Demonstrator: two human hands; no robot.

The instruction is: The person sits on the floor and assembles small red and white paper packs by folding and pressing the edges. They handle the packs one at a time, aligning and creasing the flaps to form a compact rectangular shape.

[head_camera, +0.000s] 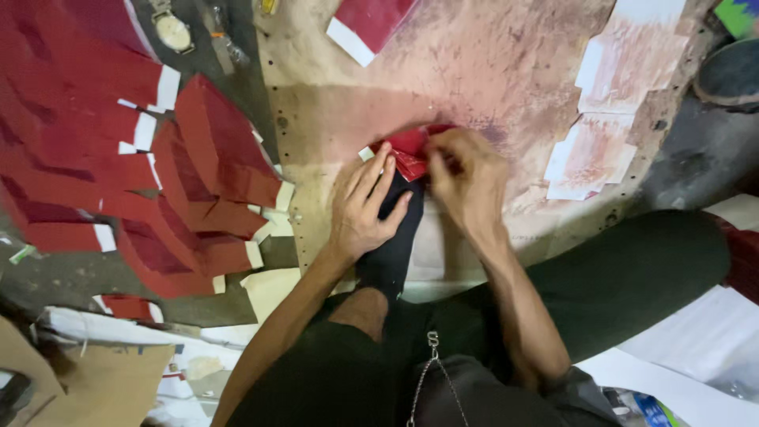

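A small folded piece of red paper point(409, 152) lies on a stained, pinkish board point(490, 63) in front of me. My left hand point(365, 204) presses flat on its left side, fingers spread and pointing up. My right hand point(466, 180) pinches the paper's right edge with fingers curled over it. A black sock-clad foot point(393, 237) lies under and between my hands, and part of the red paper is hidden beneath my fingers.
Rows of red paper pieces with white tabs point(118, 158) are spread over the floor at left. Pale stained paper sheets point(609, 103) lie on the board at right. A red and white piece point(365, 24) sits at top. Cardboard point(103, 379) and white sheets point(704, 340) lie near me.
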